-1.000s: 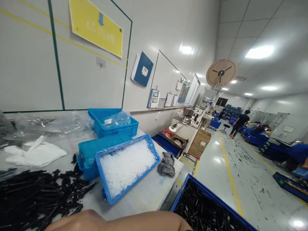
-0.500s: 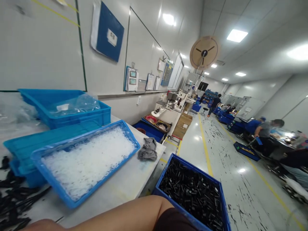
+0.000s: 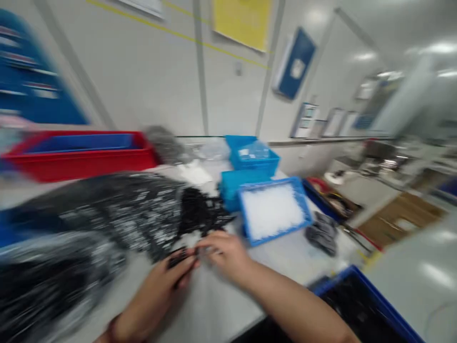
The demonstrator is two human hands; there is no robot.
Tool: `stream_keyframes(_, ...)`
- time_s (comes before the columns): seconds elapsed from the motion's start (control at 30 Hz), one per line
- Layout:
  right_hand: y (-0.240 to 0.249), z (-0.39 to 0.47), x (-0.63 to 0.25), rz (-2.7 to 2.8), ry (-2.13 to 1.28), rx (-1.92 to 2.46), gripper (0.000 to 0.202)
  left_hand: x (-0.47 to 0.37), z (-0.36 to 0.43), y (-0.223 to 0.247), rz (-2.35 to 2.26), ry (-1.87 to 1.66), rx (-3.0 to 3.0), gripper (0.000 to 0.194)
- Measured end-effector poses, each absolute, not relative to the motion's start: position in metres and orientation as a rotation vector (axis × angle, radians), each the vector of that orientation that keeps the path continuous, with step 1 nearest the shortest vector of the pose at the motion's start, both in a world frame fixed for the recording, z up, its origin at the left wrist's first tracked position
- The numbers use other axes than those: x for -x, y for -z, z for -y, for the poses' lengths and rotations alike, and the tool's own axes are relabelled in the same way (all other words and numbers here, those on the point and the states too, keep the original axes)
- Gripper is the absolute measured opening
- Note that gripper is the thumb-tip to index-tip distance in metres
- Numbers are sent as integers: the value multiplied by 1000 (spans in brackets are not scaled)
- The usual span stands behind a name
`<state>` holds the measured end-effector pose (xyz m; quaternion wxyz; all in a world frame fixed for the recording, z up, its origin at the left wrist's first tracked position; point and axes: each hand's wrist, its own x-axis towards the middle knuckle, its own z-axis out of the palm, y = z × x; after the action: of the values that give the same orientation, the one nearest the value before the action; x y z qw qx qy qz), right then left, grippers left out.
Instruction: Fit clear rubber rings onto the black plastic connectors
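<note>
black parts sit in the curled left hand, the right hand bent close against its fingertips, its grip too blurred to tell; handling seems mid-course, with a loose black pile remaining on the tabletop.

Both forearms are bare, the left wearing a dark wristband.
</note>
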<state>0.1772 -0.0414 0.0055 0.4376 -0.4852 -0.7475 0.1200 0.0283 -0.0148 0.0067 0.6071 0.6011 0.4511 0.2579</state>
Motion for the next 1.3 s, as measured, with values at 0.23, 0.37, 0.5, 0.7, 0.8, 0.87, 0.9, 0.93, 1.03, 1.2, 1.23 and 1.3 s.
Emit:
stream_keyframes(0.23,-1,32,-186,1849,-331,1041,31,-14,13,-8,-882,-744,-1015,39)
stream_keyframes(0.37,-2,36,-183,1898,-259,1065,34,-15,14,-8,-833,-738,-1023,36)
stream_keyframes(0.5,-2,35,-183,1944,-204,1037,38,-13,13,-5,-822,-733,-1013,39)
stream_keyframes(0.7,-4,37,-184,1988,-95,1043,32,-14,11,-6,-850,-747,-1080,46)
stream_keyframes(0.8,-6,37,-183,2007,-39,1043,28,-14,12,-7,-844,-778,-1124,43)
stream_keyframes(0.87,-8,37,-183,2014,-7,1048,26,-14,13,-7,-825,-803,-1139,42)
stream_keyframes(0.9,-8,37,-183,2017,8,1053,27,-14,13,-7,-818,-809,-1141,41)
stream_keyframes(0.93,-9,38,-183,2024,20,1056,27,-15,14,-7,-814,-812,-1143,41)
stream_keyframes(1.03,-10,39,-182,2041,45,1053,28,-16,14,-6,-817,-816,-1152,37)
stream_keyframes(1.2,-14,42,-180,2069,88,1050,19,-16,16,-8,-831,-815,-1165,32)
stream_keyframes(1.23,-15,43,-179,2074,106,1047,18,-16,16,-9,-837,-814,-1165,31)
stream_keyframes(1.3,-17,44,-178,2084,140,1044,17,-16,17,-10,-856,-808,-1171,29)
